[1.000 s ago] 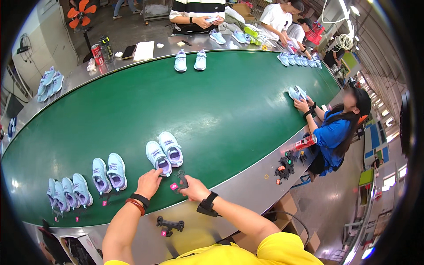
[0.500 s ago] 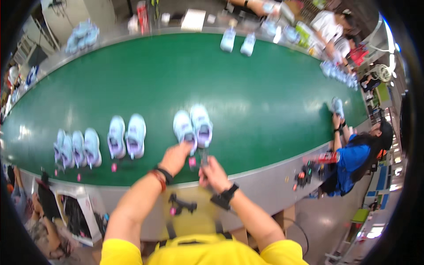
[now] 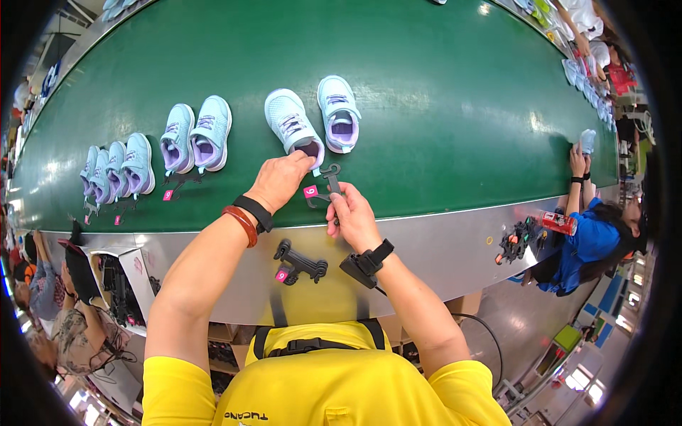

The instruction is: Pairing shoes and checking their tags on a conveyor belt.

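Left hand [image 3: 283, 183] pinches blue shoe [image 3: 290, 117] by heel, toe toward far edge of green belt [image 3: 440, 163]; right hand [image 3: 355, 219] grips black hanger [image 3: 334, 184], hook just right of heel.

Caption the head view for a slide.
Left hand touching a light-blue shoe at the heel, right hand holding a black hanger.

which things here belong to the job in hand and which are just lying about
Job in hand:
first shoe, at the left hand
second shoe, beside it
black hanger, in the right hand
spare hangers, probably

Lying about, it seems:
red can
yellow ring
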`<state>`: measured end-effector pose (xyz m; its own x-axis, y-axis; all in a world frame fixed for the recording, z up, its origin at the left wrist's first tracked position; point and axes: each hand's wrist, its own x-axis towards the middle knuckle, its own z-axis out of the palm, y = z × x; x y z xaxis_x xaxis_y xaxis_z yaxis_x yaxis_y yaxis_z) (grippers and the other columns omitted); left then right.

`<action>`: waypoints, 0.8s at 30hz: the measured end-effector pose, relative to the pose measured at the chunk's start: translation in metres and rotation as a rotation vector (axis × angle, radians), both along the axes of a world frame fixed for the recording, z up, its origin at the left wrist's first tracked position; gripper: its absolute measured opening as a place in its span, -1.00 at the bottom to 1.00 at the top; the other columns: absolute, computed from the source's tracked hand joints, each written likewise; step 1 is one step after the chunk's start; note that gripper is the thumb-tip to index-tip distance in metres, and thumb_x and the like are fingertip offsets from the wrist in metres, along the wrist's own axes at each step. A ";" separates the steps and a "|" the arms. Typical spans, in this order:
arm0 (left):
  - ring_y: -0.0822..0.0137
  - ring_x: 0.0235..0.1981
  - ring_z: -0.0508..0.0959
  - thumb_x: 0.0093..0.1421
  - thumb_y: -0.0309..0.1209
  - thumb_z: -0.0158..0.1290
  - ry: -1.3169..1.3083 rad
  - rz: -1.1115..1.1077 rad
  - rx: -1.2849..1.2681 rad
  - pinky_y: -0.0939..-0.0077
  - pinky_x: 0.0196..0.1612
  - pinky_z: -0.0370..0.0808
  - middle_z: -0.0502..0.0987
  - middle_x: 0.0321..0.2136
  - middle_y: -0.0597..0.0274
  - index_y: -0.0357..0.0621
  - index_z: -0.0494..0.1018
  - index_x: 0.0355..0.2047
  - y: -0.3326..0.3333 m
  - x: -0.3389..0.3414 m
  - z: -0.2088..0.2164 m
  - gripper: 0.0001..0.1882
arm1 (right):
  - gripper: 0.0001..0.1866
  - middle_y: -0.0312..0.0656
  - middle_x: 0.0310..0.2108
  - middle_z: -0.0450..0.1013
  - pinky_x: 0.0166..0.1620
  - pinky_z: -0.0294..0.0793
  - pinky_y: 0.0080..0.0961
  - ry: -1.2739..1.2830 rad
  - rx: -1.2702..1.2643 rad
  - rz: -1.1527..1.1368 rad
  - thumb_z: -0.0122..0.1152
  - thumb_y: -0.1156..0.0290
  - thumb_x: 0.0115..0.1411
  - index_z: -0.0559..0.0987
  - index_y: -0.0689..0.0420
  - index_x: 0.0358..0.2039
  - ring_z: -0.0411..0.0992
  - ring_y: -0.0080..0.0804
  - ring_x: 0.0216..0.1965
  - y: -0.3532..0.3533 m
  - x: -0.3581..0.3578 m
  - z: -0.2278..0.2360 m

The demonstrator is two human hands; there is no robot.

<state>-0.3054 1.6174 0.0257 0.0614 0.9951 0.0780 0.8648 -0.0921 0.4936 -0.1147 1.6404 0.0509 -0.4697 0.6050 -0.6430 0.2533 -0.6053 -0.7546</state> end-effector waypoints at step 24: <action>0.01 -0.37 0.58 0.11 -0.26 0.11 0.136 -0.180 -0.155 0.21 -0.37 0.54 0.42 -0.05 -0.05 -0.01 0.39 -0.24 -0.023 -0.012 0.034 -0.76 | -0.79 -0.09 -0.40 0.50 -0.30 0.49 -0.31 -0.079 1.083 0.459 0.04 0.34 0.23 0.49 0.17 -0.19 0.50 -0.18 -0.35 0.061 -0.017 0.001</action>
<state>-0.3176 1.5946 0.0595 0.2380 0.9666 -0.0951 0.9006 -0.1829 0.3944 -0.1319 1.7017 0.0524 -0.7675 0.6378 0.0648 0.3498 0.5013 -0.7914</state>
